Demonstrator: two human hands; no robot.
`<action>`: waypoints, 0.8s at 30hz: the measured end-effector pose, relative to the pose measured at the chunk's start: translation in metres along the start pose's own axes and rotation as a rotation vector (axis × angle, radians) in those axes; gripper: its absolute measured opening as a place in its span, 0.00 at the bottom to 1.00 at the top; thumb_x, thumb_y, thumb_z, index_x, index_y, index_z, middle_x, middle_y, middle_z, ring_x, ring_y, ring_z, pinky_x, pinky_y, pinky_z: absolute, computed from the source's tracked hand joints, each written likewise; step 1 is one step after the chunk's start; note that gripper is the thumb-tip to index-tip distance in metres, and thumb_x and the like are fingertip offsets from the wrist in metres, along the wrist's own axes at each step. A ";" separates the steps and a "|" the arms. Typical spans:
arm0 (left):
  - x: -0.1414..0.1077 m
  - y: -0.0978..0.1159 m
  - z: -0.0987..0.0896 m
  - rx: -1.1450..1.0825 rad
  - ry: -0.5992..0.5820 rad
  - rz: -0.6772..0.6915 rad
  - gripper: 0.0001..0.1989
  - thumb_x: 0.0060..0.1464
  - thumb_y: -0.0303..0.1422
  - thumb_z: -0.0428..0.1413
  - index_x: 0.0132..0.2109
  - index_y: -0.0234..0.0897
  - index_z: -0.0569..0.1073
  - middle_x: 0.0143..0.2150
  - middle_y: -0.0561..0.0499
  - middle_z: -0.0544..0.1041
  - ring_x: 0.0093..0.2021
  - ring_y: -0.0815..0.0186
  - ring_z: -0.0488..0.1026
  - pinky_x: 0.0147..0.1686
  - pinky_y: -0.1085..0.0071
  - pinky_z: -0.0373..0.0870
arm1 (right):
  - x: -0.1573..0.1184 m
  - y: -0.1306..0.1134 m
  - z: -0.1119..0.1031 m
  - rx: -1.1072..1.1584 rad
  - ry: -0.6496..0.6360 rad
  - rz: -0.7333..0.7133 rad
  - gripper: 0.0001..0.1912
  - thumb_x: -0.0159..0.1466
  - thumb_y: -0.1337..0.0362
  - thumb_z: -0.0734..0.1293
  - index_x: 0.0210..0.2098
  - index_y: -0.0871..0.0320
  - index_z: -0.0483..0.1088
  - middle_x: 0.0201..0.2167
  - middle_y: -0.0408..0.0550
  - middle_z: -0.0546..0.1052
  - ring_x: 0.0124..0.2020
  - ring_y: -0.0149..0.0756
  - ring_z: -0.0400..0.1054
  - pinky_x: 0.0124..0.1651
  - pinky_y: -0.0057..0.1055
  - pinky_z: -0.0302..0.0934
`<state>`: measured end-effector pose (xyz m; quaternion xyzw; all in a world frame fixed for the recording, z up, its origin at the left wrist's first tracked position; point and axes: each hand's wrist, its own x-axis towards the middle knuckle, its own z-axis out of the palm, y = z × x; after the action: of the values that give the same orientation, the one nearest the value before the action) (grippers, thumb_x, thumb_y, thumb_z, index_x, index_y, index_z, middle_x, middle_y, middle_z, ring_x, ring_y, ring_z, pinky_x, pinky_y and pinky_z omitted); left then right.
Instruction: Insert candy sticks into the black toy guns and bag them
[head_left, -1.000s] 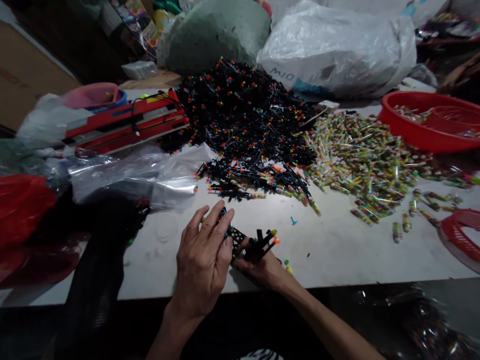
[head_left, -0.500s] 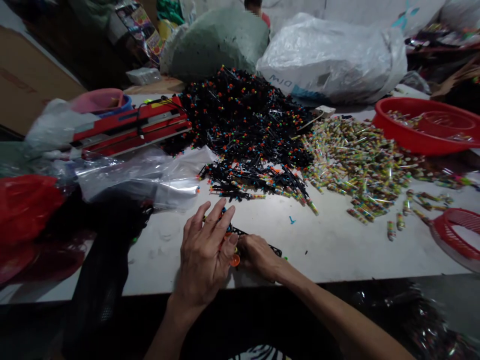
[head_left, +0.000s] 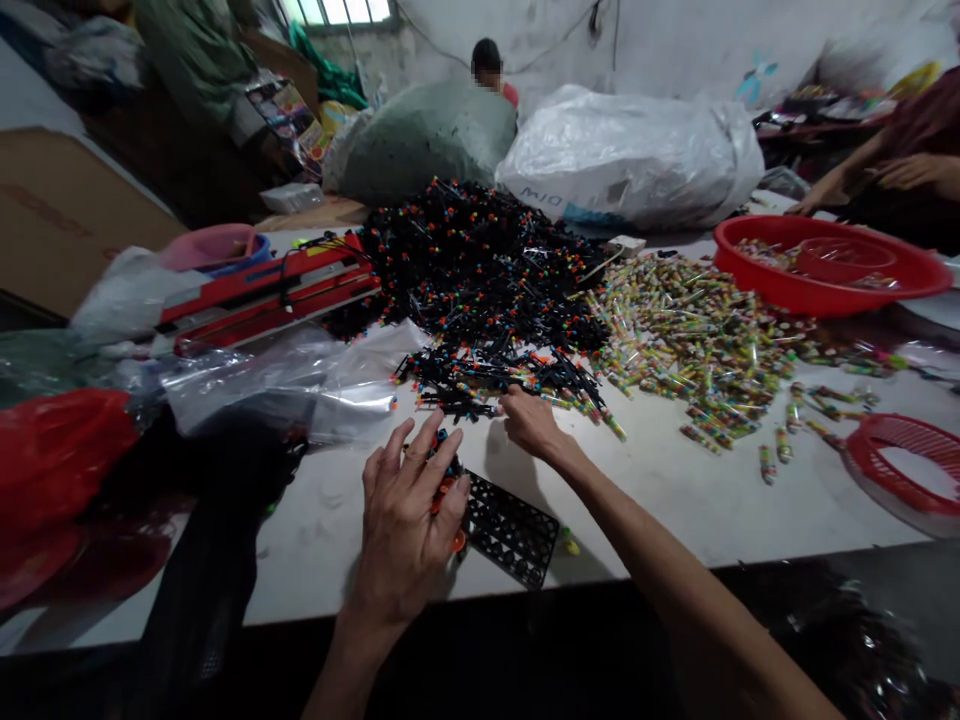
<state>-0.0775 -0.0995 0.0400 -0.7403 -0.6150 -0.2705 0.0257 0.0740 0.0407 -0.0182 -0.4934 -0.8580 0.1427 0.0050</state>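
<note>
My left hand (head_left: 409, 515) rests, fingers spread, over the left end of a black perforated plastic tray (head_left: 514, 525). Orange and blue small parts show beneath and beside its fingers, partly hidden. At the near edge of a heap of black plastic pieces with coloured tips (head_left: 480, 270), my right hand (head_left: 531, 420) has its fingers drawn together. What lies between those fingertips is too small to make out. Just right of the tray lies a small yellow-green piece (head_left: 571, 543).
Right of the black heap lies a pile of candy-filled clear tubes (head_left: 690, 330). Beyond are a red basin (head_left: 750, 270) and a red basket (head_left: 862, 450). Plastic bags (head_left: 300, 385) and a red device (head_left: 292, 290) lie left. Co-workers sit at the back and far right.
My right hand has moved away from the tray, forward to the near edge of the black heap, uncovering the tray's holes. My left hand stays over the tray. The view has tilted up.
</note>
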 end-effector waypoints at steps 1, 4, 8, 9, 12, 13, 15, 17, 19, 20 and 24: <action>0.000 0.002 -0.001 0.004 0.021 -0.003 0.20 0.59 0.33 0.46 0.58 0.41 0.62 0.64 0.46 0.57 0.64 0.56 0.50 0.58 0.51 0.49 | 0.009 0.003 -0.001 -0.028 0.010 0.029 0.12 0.60 0.74 0.58 0.40 0.64 0.70 0.45 0.61 0.70 0.39 0.41 0.69 0.35 0.31 0.57; 0.002 0.007 -0.003 0.008 0.049 0.002 0.21 0.59 0.32 0.44 0.60 0.43 0.59 0.64 0.47 0.57 0.64 0.57 0.51 0.58 0.49 0.44 | 0.016 0.003 0.008 -0.054 -0.027 0.017 0.13 0.59 0.75 0.57 0.40 0.63 0.69 0.43 0.60 0.71 0.41 0.42 0.69 0.36 0.32 0.57; 0.004 0.004 0.002 -0.006 -0.024 0.010 0.19 0.61 0.32 0.42 0.57 0.43 0.63 0.61 0.49 0.63 0.62 0.60 0.54 0.58 0.52 0.44 | -0.006 -0.001 0.023 -0.059 -0.076 0.037 0.13 0.58 0.72 0.60 0.42 0.62 0.68 0.41 0.57 0.72 0.41 0.43 0.69 0.35 0.31 0.56; 0.003 0.003 0.003 -0.026 -0.037 0.002 0.19 0.61 0.33 0.40 0.57 0.43 0.63 0.61 0.50 0.63 0.62 0.60 0.54 0.58 0.53 0.44 | -0.014 0.000 0.025 -0.055 -0.091 0.043 0.12 0.57 0.71 0.61 0.41 0.62 0.68 0.40 0.56 0.72 0.40 0.42 0.69 0.34 0.30 0.56; 0.002 -0.001 0.002 -0.102 -0.072 -0.024 0.21 0.63 0.34 0.36 0.59 0.44 0.61 0.61 0.51 0.62 0.63 0.62 0.53 0.59 0.54 0.43 | -0.036 0.010 0.024 -0.025 -0.110 0.058 0.08 0.59 0.68 0.60 0.37 0.60 0.69 0.38 0.52 0.73 0.37 0.39 0.69 0.31 0.29 0.54; 0.002 -0.002 0.002 -0.119 -0.078 -0.027 0.21 0.63 0.34 0.35 0.59 0.44 0.60 0.61 0.51 0.62 0.63 0.62 0.52 0.59 0.55 0.43 | -0.042 0.013 0.024 -0.011 -0.101 0.068 0.08 0.60 0.66 0.59 0.37 0.59 0.68 0.38 0.51 0.73 0.36 0.39 0.69 0.31 0.29 0.53; 0.002 -0.001 0.001 -0.128 -0.080 -0.029 0.21 0.63 0.34 0.35 0.59 0.44 0.60 0.61 0.51 0.62 0.63 0.62 0.52 0.59 0.55 0.42 | -0.054 0.017 0.023 0.021 -0.051 0.103 0.10 0.62 0.65 0.57 0.38 0.60 0.68 0.40 0.52 0.72 0.34 0.37 0.68 0.30 0.29 0.52; 0.002 0.000 0.000 -0.113 -0.077 -0.031 0.20 0.63 0.34 0.35 0.59 0.45 0.60 0.61 0.52 0.62 0.63 0.62 0.52 0.59 0.55 0.42 | -0.065 0.013 0.023 0.110 0.020 0.094 0.10 0.62 0.65 0.58 0.41 0.60 0.67 0.42 0.52 0.71 0.33 0.35 0.67 0.31 0.29 0.52; 0.002 0.001 0.001 -0.096 -0.096 -0.032 0.20 0.63 0.34 0.35 0.59 0.45 0.60 0.62 0.52 0.61 0.64 0.63 0.51 0.59 0.55 0.42 | -0.075 -0.001 0.026 0.262 0.031 -0.024 0.10 0.61 0.63 0.60 0.41 0.60 0.66 0.40 0.49 0.71 0.33 0.33 0.66 0.32 0.27 0.53; 0.002 0.001 0.000 -0.089 -0.107 -0.033 0.21 0.63 0.34 0.35 0.59 0.45 0.59 0.62 0.52 0.61 0.64 0.63 0.50 0.59 0.55 0.42 | -0.080 -0.011 0.029 0.325 0.007 -0.105 0.10 0.60 0.62 0.62 0.40 0.59 0.67 0.38 0.48 0.71 0.33 0.32 0.65 0.32 0.26 0.53; 0.002 0.001 -0.001 -0.060 -0.133 -0.039 0.20 0.63 0.34 0.37 0.60 0.45 0.59 0.63 0.52 0.60 0.64 0.62 0.50 0.59 0.55 0.42 | -0.093 -0.053 0.046 0.265 -0.053 -0.233 0.07 0.59 0.66 0.62 0.37 0.60 0.67 0.37 0.50 0.72 0.33 0.35 0.66 0.30 0.28 0.52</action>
<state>-0.0763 -0.0984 0.0418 -0.7447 -0.6215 -0.2395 -0.0424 0.0700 -0.0745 -0.0364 -0.3816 -0.8830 0.2657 0.0639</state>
